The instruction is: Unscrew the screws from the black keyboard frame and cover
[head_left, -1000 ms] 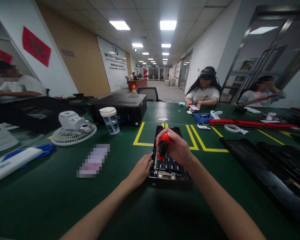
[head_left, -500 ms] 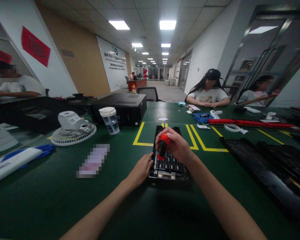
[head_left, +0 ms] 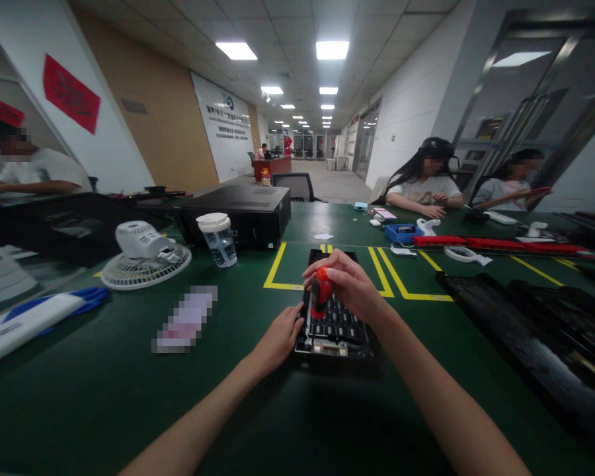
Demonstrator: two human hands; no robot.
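Observation:
A black rectangular unit with rows of hexagonal openings lies on the green table in front of me. My left hand grips its left edge, thumb on top, the other fingers partly hidden. Above the unit's left side stands a screwdriver with a red and black handle, roughly upright. My right hand pinches the top of that handle between thumb and fingers. A thin dark shaft shows below the handle, but I cannot make out what its tip touches.
A lidded water cup, a white fan and a large black case stand to the left. Yellow tape marks the table. Dark panels lie at right, near a blue tray. Other people sit across the table.
My right hand's fingers have shifted and loosened around the screwdriver handle, which looks turned and slightly more upright. My left hand stays put. A person across the table has moved their arms.

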